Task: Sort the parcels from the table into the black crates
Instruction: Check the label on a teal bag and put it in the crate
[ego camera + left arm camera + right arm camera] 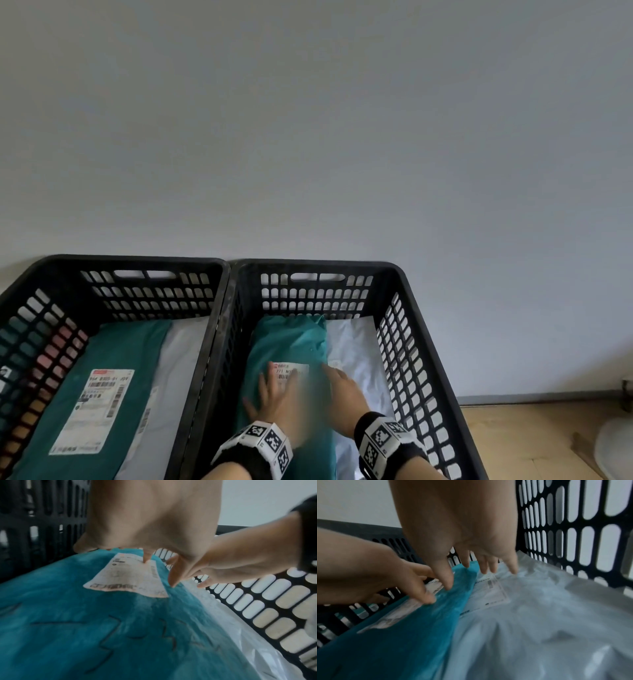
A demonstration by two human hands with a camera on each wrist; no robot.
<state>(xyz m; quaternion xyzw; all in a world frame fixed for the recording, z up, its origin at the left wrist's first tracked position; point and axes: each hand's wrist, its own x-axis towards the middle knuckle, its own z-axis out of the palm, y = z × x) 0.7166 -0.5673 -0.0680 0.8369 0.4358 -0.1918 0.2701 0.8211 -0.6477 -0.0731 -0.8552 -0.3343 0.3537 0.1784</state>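
Two black crates stand side by side. In the right crate (318, 265) a teal parcel (294, 342) (85, 628) (402, 635) with a white label (123, 577) lies partly over a white parcel (356, 342) (539, 615). Both my hands are inside this crate. My left hand (274, 383) (120, 545) rests flat on the teal parcel, with fingertips on the label. My right hand (342, 387) (465, 559) has straight fingers; its thumb touches the teal parcel's right edge and its fingers reach over the white parcel. Neither hand grips anything.
The left crate (137, 260) holds another teal parcel (126, 346) with a label, and a white parcel (178, 359) beside it. A plain wall (308, 137) rises behind the crates. Wooden floor (531, 438) and a white round object (616, 445) lie to the right.
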